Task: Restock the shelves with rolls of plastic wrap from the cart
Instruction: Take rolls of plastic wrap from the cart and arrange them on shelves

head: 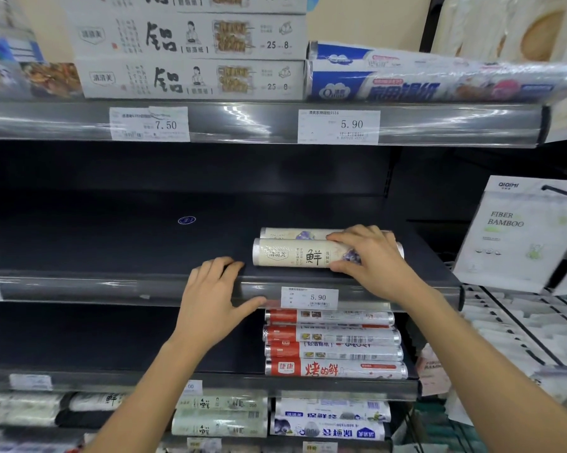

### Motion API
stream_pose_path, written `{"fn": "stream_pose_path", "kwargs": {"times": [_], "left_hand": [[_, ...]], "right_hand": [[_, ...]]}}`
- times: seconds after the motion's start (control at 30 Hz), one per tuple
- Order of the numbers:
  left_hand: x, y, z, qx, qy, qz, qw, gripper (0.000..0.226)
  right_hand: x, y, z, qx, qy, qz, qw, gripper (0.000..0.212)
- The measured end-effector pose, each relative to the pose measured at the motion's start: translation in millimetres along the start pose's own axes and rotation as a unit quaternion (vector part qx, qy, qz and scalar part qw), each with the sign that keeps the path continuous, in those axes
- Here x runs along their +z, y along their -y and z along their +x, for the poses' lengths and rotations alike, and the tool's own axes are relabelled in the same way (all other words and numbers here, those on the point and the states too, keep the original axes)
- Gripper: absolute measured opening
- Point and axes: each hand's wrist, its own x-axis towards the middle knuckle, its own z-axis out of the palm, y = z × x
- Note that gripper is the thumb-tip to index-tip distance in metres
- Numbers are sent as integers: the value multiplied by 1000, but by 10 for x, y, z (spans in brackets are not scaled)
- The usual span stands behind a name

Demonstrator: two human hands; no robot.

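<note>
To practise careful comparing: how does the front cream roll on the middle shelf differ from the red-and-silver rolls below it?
Colour: the cream plastic-wrap roll is pale with a black character; the red-and-silver rolls have red ends. Pose: the cream roll lies directly on the dark shelf; the red-and-silver rolls are piled in a stack. Contact: the right hand grips the cream roll; nothing touches the red-and-silver rolls. All lie lengthwise, ends left and right.

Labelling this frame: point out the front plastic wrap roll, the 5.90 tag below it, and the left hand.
front plastic wrap roll [290, 255]: head view, printed label.
5.90 tag [309, 298]: head view, tag centre.
left hand [215, 294]: head view, back of hand.
</note>
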Motion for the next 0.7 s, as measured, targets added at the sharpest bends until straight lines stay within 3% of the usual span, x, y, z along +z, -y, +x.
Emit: {"fn": "stream_pose_path", "kwargs": {"times": [0.2,0.4,0.6,0.7], "left_hand": [[38,7,7,1,-9,7,1000,86],[26,0,-7,3,3,-5,1000,84],[-85,-107,-127,37,-98,-79,991,52],[-143,-225,-255,53,-143,-91,984,35]], "right_hand": [[38,-32,29,16,7,25,1000,56],[68,-17,17,22,-47,9,999,53],[107,99,-238,-16,-176,-42,983,15],[127,188,-475,-19,-163,-60,985,4]]}}
